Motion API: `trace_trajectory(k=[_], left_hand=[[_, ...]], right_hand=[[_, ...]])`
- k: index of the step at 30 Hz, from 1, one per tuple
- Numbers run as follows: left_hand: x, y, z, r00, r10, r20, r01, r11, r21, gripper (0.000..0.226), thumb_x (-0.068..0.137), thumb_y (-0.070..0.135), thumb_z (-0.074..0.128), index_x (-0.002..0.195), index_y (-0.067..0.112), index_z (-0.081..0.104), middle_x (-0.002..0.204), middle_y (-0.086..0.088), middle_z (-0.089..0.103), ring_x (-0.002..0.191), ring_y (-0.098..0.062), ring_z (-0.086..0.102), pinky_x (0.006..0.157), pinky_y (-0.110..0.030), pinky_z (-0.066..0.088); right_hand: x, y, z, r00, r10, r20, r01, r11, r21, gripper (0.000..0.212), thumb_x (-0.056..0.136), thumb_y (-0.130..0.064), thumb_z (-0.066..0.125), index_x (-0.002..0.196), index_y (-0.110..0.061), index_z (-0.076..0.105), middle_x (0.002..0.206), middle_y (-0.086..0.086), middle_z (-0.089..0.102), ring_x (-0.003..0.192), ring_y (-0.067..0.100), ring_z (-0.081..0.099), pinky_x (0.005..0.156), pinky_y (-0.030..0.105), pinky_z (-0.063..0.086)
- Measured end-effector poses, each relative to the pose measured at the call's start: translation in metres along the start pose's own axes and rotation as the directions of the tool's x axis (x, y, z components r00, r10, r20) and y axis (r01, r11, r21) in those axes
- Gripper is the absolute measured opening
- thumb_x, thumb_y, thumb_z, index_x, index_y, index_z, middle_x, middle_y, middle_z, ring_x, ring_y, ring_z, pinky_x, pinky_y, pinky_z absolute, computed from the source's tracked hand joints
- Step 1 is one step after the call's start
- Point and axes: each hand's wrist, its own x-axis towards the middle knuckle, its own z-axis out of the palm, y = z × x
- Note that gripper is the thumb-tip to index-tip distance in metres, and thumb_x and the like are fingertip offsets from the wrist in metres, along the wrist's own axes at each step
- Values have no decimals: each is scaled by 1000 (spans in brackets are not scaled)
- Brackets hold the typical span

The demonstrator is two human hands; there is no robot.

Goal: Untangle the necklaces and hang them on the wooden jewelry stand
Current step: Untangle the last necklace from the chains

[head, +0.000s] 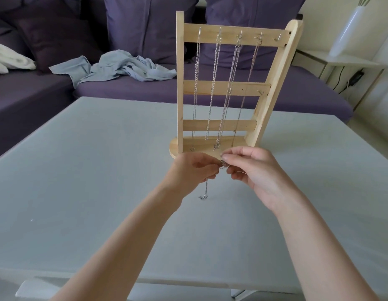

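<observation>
A pale grey table (101,170) is carrying a wooden jewelry stand (221,88), which is standing upright on its rounded base near the far edge. 4 silver necklaces (214,83) are hanging from its top hooks.

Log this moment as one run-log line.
left hand: pinches thin silver chain necklace | right hand: pinches same | tall wooden jewelry stand: four chains hung, rightmost top hook free

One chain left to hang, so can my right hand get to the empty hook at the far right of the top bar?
Probably yes: nothing stands between the right hand and the empty hook, though both hands are pinching the last necklace.
</observation>
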Motion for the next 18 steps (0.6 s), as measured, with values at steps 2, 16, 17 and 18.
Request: trace_trajectory(k=[2, 16, 17, 18], left_hand=[[1, 0, 0, 1000, -4, -16, 4, 1000, -11, 14, 86, 8, 61, 80, 18, 68, 70, 5, 65, 58, 3, 58, 63, -10, 47], [2, 1, -1, 991, -12, -136, -19, 974, -226, 13, 88, 4, 58, 89, 14, 65, 76, -1, 66, 70, -7, 64, 71, -17, 53], [2, 1, -1, 993, 8, -121, -34, 976, -216, 13, 88, 3, 59, 89, 15, 65, 74, 0, 66, 69, -7, 64, 71, -16, 53], [1, 1, -1, 994, 30, -103, -51, 979, -199, 15, 88, 3, 59, 89, 16, 65, 72, 0, 66, 69, -7, 64, 71, -17, 53]], right_hand=[[0, 0, -2, 1000, 9, -29, -9, 1000, -1, 9, 85, -4, 63, 79, -10, 68, 66, -2, 62, 56, 9, 54, 52, 15, 45], [-2, -2, -2, 996, 35, 77, -27, 994, -104, 10, 86, -3, 58, 86, -8, 68, 57, -3, 61, 52, 10, 52, 52, 17, 42], [-2, -1, -1, 997, 31, 74, -20, 990, -139, 9, 86, -5, 59, 86, -7, 68, 57, -2, 61, 52, 10, 51, 50, 17, 39], [-2, -1, 0, 997, 28, 70, -16, 985, -174, 9, 86, -7, 59, 85, -6, 68, 57, -2, 61, 51, 10, 50, 48, 16, 36]])
